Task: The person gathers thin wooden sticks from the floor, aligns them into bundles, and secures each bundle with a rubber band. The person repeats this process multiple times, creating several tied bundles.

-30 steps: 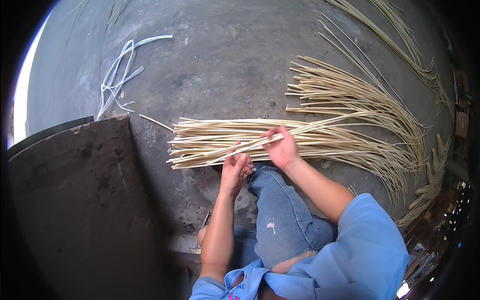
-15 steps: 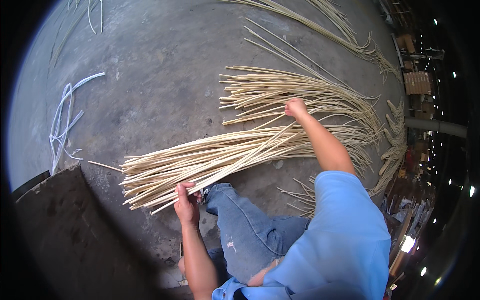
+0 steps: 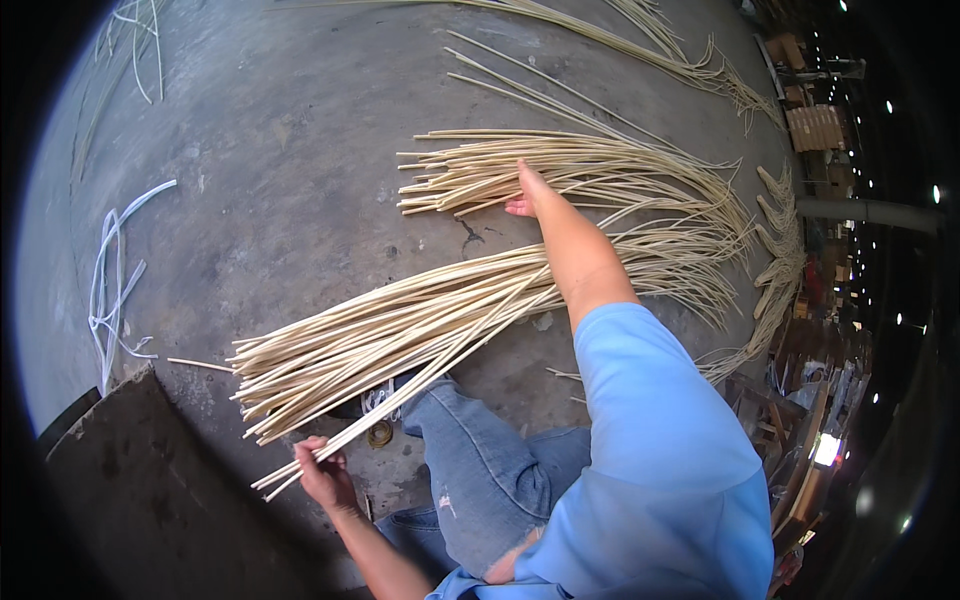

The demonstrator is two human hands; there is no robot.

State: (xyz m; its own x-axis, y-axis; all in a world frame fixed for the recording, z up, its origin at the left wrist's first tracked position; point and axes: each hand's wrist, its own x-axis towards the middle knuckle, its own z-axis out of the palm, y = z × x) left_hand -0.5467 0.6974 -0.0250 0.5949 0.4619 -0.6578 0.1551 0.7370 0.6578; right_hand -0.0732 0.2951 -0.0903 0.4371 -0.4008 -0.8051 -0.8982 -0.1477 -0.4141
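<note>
Pale, thin rattan canes lie in two long bundles on the concrete floor. My left hand (image 3: 325,475) is closed round a few rattan canes (image 3: 375,428) close to their cut ends, apart from the near bundle (image 3: 400,310). These canes slant up to the right across that bundle. My right arm stretches over the near bundle to the far bundle (image 3: 610,165). There my right hand (image 3: 526,192) lies against the canes, thumb and fingers apart on either side of several of them. Its grip is partly hidden by the hand itself.
A dark slab-like block (image 3: 150,460) stands at the lower left. White strips (image 3: 108,290) lie on the floor beyond it. More long canes (image 3: 560,25) run along the far side, and bundled cane lengths (image 3: 780,240) lie at the right. My jeans-clad knee (image 3: 470,450) is close below the near bundle.
My left hand has moved down and left, drawing its few canes away from the near bundle. My right hand has left the cane it gripped and moved left and farther out to the far bundle.
</note>
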